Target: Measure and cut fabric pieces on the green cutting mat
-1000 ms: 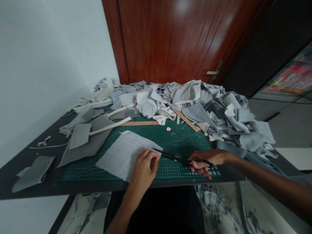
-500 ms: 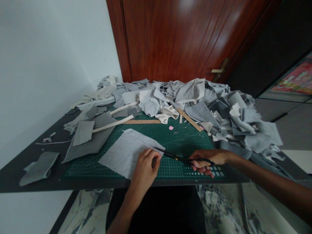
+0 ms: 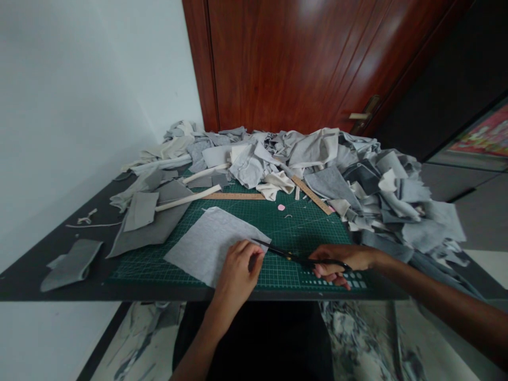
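A light grey piece of fabric (image 3: 206, 241) lies flat on the green cutting mat (image 3: 293, 227). My left hand (image 3: 242, 267) rests on its right part, thumb and fingertips pinched together at the edge. In my right hand (image 3: 337, 262) is a pair of black scissors (image 3: 288, 255), fingers through the handles. The blades point left and reach over the right corner of the fabric, close to my left fingertips. How far the blades are apart is hard to make out.
Grey and cream fabric scraps (image 3: 313, 148) are heaped along the back and right. One wooden ruler (image 3: 238, 196) lies behind the fabric, another ruler (image 3: 311, 194) slants at the right. A folded grey cloth (image 3: 73, 264) sits at the left by the table edge (image 3: 119, 292).
The view has shifted slightly, so the whole scene sits a little further right. Both hands, the scissors and the fabric keep nearly the same places relative to each other.
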### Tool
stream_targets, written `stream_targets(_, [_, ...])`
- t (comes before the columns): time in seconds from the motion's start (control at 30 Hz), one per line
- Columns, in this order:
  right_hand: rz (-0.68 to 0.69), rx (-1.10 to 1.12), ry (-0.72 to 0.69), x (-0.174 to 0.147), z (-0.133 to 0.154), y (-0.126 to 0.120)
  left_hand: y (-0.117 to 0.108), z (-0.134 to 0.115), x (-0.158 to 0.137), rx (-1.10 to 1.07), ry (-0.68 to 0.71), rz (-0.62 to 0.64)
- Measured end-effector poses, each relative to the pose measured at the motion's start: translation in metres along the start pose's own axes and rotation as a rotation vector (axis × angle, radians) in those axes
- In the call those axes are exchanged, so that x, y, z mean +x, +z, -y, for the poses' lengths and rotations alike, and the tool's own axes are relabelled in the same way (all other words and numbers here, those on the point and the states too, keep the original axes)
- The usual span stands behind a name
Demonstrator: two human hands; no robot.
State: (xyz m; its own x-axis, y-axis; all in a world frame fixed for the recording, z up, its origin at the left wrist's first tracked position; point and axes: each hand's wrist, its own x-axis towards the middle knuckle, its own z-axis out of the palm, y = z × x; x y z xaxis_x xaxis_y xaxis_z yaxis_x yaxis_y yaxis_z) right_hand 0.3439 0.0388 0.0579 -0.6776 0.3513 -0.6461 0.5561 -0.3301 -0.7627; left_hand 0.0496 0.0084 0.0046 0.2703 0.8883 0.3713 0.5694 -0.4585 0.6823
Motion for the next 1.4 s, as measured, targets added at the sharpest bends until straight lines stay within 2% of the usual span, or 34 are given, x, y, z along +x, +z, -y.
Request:
stream_targets(0.2, [-0.015,-0.025,-0.007,-0.004,-0.001,-0.001,0.003,0.003,-0.003,0.081,0.043,0.043])
stream_targets(0.33, [-0.057,-0.03,-0.002,-0.007,-0.002,-0.001,0.005,0.003,-0.005,0.134,0.06,0.032])
stream_targets(0.53, [-0.032,-0.023,-0.018,-0.006,-0.003,-0.001,0.01,0.003,-0.011,0.261,0.112,0.0])
stream_targets(0.8, [-0.043,-0.031,-0.026,-0.005,-0.006,0.001,0.011,0.004,-0.01,0.296,0.15,-0.043])
stream_targets(1.0, [-0.101,-0.041,-0.052,-0.004,-0.007,0.007,0.011,0.004,-0.01,0.258,0.146,-0.067])
stream_targets(1.2, [-0.105,-0.011,-0.082,-0.004,-0.008,0.014,0.011,0.005,-0.011,0.246,0.153,-0.059])
stream_targets(1.4, [-0.114,0.0,-0.072,-0.002,-0.012,0.011,0.011,0.005,-0.01,0.255,0.143,-0.051])
